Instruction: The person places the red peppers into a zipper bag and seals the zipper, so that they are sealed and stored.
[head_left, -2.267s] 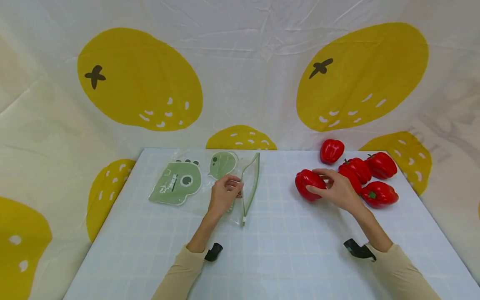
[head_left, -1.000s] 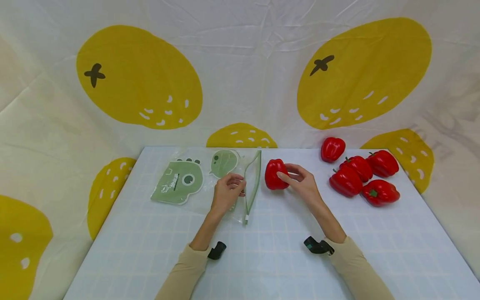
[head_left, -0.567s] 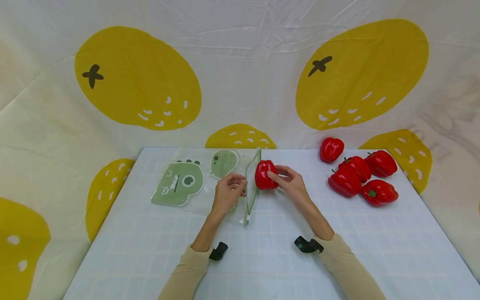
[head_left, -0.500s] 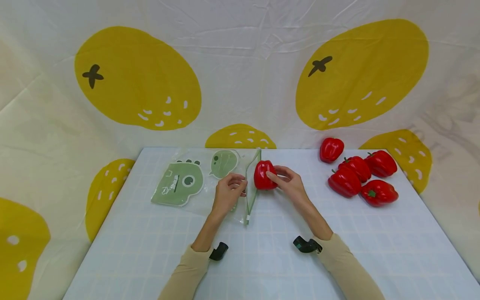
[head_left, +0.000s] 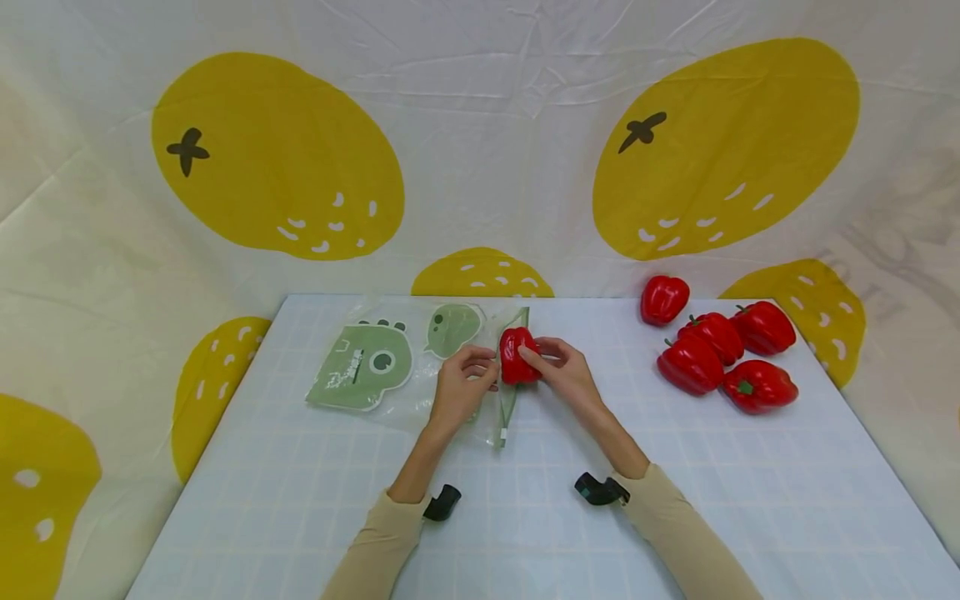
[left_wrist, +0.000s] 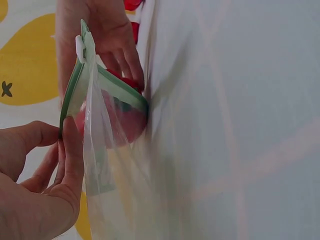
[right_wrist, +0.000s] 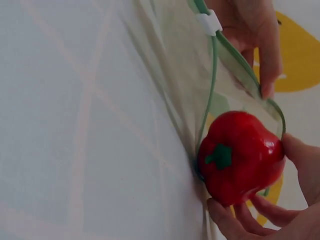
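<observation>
My right hand (head_left: 570,375) grips a red bell pepper (head_left: 517,356) with thumb and fingers, at the mouth of a clear zip bag (head_left: 420,408) printed with green cartoon dinosaurs. In the right wrist view the pepper (right_wrist: 245,155), green stem toward the camera, sits between the two green zip edges. My left hand (head_left: 459,387) pinches the bag's upper edge and holds the mouth apart, as the left wrist view shows at the fingertips (left_wrist: 70,130). Through the film in that view the pepper (left_wrist: 120,120) shows inside the opening. A white slider (right_wrist: 209,23) sits at one end of the zip.
Several more red bell peppers (head_left: 690,364) lie in a group at the right of the table (head_left: 525,533), one pepper (head_left: 663,300) a little apart at the back edge. A pale cloth with yellow fruit prints (head_left: 277,158) hangs behind the table.
My right hand has carried the pepper leftward from near the group into the bag's mouth. My left hand has kept its pinch on the bag edge and shifted slightly right.
</observation>
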